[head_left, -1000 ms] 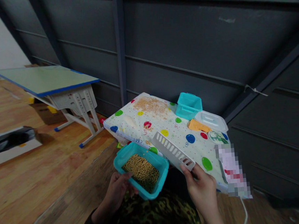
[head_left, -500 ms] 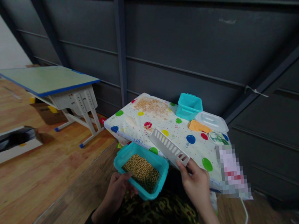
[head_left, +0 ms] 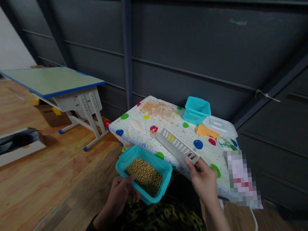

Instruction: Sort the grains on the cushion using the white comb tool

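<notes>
Head view, single moment, recorded as seen:

- Left hand (head_left: 121, 196): closed on the near left edge of a teal container (head_left: 165, 182), thumb on the rim, fingers underneath. The container is held in the air, off the table and just in front of its near edge, above a camouflage-patterned garment (head_left: 163, 222)
- The container is filled about halfway with soybeans (head_left: 144, 174); it is tilted slightly toward the person
- Right hand (head_left: 204, 178): clamped on the near end of a slotted white plate (head_left: 177, 146), pinched between thumb and fingers. The plate is held slantwise above the table (head_left: 190, 134), its far end pointing away and to the left; whether that far end touches the cloth cannot be told
- The two hands are kept apart, the container to the left and the plate to the right
- The table is covered by a white cloth with coloured dots. A loose heap of beans (head_left: 157, 108) is spread at the far side
- A second teal container (head_left: 196, 110) is seen at the far right corner, with a clear lid (head_left: 219, 126) just beside it and an orange piece (head_left: 205, 130) in front of the lid
- A green-topped desk (head_left: 51, 81) is noted well apart to the left, on a wooden floor (head_left: 40, 168)
- A grey panelled wall (head_left: 191, 47) is noted behind
</notes>
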`<state>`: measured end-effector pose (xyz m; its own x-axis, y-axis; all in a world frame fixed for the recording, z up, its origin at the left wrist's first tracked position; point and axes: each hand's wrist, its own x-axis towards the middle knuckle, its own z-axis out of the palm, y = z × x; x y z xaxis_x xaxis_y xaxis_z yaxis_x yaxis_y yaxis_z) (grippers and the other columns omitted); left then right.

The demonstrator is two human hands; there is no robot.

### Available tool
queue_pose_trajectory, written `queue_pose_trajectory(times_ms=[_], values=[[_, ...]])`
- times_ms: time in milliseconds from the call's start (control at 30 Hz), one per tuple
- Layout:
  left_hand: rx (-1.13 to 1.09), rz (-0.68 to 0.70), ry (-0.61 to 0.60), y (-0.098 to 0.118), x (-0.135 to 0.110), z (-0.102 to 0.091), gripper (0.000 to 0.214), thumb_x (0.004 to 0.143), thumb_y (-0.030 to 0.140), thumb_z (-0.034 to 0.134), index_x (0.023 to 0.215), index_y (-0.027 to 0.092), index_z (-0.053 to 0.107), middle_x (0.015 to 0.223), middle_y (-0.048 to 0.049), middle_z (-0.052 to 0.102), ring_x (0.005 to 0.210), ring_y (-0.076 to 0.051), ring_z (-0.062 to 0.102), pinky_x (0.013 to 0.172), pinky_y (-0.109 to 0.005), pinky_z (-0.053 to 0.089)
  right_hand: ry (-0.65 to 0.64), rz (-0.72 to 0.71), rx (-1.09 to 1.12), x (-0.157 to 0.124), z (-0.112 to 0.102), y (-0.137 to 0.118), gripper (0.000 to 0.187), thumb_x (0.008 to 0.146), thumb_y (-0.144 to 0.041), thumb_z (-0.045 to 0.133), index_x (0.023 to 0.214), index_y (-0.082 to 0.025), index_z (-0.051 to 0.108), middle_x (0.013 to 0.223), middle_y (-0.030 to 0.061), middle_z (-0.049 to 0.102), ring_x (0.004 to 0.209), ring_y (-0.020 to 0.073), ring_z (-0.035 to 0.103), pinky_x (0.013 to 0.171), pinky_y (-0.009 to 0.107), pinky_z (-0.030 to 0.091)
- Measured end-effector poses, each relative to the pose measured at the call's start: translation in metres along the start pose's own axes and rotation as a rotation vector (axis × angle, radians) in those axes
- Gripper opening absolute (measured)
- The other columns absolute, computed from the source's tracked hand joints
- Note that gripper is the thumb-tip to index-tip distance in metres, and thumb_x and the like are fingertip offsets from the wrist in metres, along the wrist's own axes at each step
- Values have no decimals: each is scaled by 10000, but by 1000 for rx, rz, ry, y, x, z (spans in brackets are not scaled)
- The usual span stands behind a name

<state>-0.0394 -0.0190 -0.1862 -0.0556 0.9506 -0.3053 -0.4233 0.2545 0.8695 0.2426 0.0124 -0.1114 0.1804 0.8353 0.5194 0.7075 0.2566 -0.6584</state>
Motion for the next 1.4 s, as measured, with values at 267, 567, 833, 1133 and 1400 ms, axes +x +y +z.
queue_pose_trajectory(times_ms=[267, 567, 833, 1133, 1400], values=[[-33, -8, 13, 7, -2, 5, 464, 608, 524, 899, 353, 222, 656, 361, -65, 649, 310, -175, 597, 328, -244, 407, -138, -27, 81, -9, 3, -8, 321, 1014, -484, 675, 909, -227, 836, 901, 75, 872, 728, 245, 798, 672, 283, 591], [-5, -9, 20, 5, -1, 4, 490, 623, 528, 881, 336, 226, 624, 366, -76, 652, 309, -168, 586, 332, -248, 408, -19, 60, 41, 33, 14, 0, 370, 960, -523, 644, 925, -197, 815, 775, 84, 823, 626, 234, 701, 586, 294, 495], [-55, -3, 34, -5, 2, -2, 500, 648, 496, 885, 350, 243, 574, 347, -43, 611, 318, -187, 597, 323, -260, 394, -103, 1, -5, 64, 45, 4, 372, 962, -488, 566, 912, -197, 792, 788, 119, 801, 671, 262, 686, 636, 330, 485], [-23, -2, 41, -4, 3, -3, 530, 662, 524, 875, 350, 252, 544, 357, -49, 623, 321, -186, 613, 343, -258, 413, -126, 8, 11, 67, 47, 10, 373, 960, -495, 578, 925, -189, 789, 799, 118, 799, 721, 279, 705, 681, 347, 514], [-57, 3, 28, -6, 4, -4, 543, 653, 504, 897, 354, 255, 517, 364, -61, 636, 322, -204, 621, 332, -269, 391, -120, -14, -9, 71, 48, 7, 329, 945, -480, 573, 816, -223, 732, 688, 78, 738, 650, 251, 669, 634, 320, 475]])
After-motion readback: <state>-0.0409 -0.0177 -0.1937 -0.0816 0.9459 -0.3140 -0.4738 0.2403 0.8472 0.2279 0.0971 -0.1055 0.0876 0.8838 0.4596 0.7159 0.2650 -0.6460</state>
